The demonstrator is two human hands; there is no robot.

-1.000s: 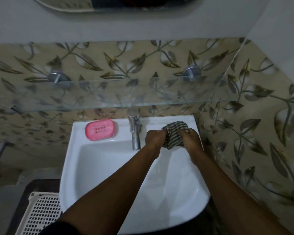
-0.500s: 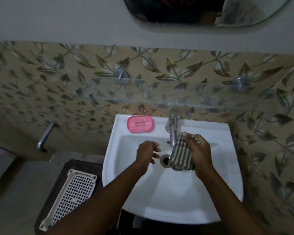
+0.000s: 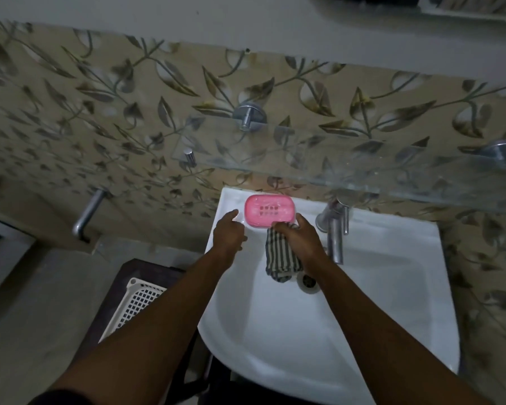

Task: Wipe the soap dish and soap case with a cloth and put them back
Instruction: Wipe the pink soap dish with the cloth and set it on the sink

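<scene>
Soap case (image 3: 269, 211) is sitting on the sink (image 3: 392, 287) rim left of the tap (image 3: 335, 229), its long axis lying along the wall. Right hand (image 3: 300, 236) is clenching a striped cloth (image 3: 281, 258) against its near edge; left hand (image 3: 228, 233) is hovering released beside its left end.

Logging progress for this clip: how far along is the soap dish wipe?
Done: nothing visibly wiped or moved; the pink soap dish sits on the sink rim. In hand: right hand grips the striped cloth at the dish's near edge; left hand reaches open beside it. Left: wiping, replacing.
</scene>
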